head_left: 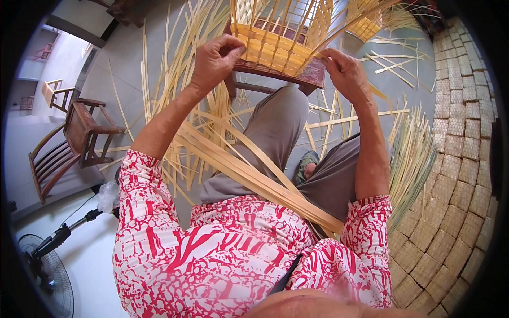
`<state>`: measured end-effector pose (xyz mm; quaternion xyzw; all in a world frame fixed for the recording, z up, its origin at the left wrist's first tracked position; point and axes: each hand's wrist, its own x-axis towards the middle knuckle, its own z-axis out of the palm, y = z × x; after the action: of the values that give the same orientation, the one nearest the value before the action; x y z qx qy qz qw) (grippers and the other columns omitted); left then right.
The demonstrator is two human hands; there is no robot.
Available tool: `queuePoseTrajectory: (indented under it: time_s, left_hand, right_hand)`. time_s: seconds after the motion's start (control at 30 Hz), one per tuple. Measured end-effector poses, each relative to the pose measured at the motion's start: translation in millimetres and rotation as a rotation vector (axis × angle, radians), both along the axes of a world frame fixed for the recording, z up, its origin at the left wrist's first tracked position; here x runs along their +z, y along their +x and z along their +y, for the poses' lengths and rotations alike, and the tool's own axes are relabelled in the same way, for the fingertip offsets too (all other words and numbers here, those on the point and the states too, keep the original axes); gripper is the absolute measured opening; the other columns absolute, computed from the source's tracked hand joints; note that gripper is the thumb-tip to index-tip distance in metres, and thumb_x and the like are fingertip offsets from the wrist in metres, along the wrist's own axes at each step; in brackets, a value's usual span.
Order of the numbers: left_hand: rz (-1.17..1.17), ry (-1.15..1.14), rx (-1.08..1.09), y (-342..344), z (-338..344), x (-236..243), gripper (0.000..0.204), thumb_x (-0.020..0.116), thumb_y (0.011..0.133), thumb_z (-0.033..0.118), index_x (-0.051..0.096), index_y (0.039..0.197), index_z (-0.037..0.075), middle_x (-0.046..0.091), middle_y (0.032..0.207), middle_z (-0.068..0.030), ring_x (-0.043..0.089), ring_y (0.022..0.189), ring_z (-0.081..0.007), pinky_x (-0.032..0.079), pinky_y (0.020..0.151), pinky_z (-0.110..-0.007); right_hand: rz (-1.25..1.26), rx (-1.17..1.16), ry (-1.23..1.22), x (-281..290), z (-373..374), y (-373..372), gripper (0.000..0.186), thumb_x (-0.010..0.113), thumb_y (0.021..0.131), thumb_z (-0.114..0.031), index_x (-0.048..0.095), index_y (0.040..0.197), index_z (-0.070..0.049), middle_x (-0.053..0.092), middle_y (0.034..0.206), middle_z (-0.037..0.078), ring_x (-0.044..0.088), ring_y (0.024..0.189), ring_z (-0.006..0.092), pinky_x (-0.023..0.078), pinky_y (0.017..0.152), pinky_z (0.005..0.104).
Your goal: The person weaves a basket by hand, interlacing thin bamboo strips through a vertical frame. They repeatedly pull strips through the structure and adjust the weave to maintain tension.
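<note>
The left hand (217,61) and right hand (347,74) each have their grip pinched on opposite ends of the openwork yellow bamboo-strip basket (270,50), which rests on the dark-red wooden tabletop (316,72), so an uneven pull could skew its walls or split its thin lattice.

On the left, a dark wooden chair (82,127) with a curved, slatted back is on the grey floor (122,53); farther off on that side is a lighter wooden chair (54,94); near left is a black fan (53,275) with a round wire grille; a crumpled clear plastic bag (108,196) is near its pole; along the right, tan woven blocks (450,175) lie in close rows, near to far.
</note>
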<state>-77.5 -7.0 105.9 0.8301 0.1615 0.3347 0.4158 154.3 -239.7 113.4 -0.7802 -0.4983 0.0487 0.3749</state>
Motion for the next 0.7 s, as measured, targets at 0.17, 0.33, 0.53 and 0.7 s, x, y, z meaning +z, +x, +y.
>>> queuePoseTrajectory:
  time_s: [0.17,0.33,0.53,0.7]
  left_hand:
    - [0.101,0.082,-0.095,-7.3,-17.2,2.4,0.014,0.073,0.090,0.006,0.071,0.103,0.001,0.071,0.089,-0.0035,0.067,0.077,-0.0096,0.055,0.071,-0.025]
    - [-0.082,0.198,0.235,4.7,25.0,-2.5,0.048,0.073,0.094,0.017,0.053,0.135,0.002,0.066,0.118,-0.0160,0.065,0.107,-0.0246,0.054,0.091,-0.037]
    - [-0.070,0.071,0.124,25.1,22.8,-30.3,0.053,0.070,0.096,0.025,0.051,0.139,0.001,0.068,0.116,-0.0117,0.065,0.102,-0.0197,0.052,0.088,-0.034]
    - [-0.088,0.065,0.220,24.9,24.5,-42.0,0.042,0.073,0.095,0.027,0.062,0.128,0.005,0.064,0.088,-0.0056,0.055,0.078,-0.0135,0.049,0.071,-0.031]
  right_hand:
    - [-0.082,-0.006,0.047,-1.6,6.1,-3.3,0.019,0.064,0.094,-0.019,0.074,0.109,-0.013,0.068,0.071,0.015,0.067,0.064,0.0311,0.051,0.061,0.0415]
    - [-0.087,-0.007,0.040,3.7,8.5,-8.5,0.017,0.064,0.095,-0.021,0.074,0.107,-0.014,0.069,0.071,0.013,0.068,0.066,0.0328,0.052,0.062,0.0435]
    - [-0.154,0.032,0.053,3.2,12.3,-7.3,0.015,0.064,0.095,-0.021,0.073,0.104,-0.012,0.066,0.071,0.013,0.064,0.064,0.0309,0.050,0.061,0.0412]
    - [-0.172,-0.015,0.110,4.0,18.9,-19.9,0.015,0.065,0.094,-0.026,0.074,0.099,-0.014,0.071,0.078,0.013,0.069,0.073,0.0358,0.053,0.062,0.0433]
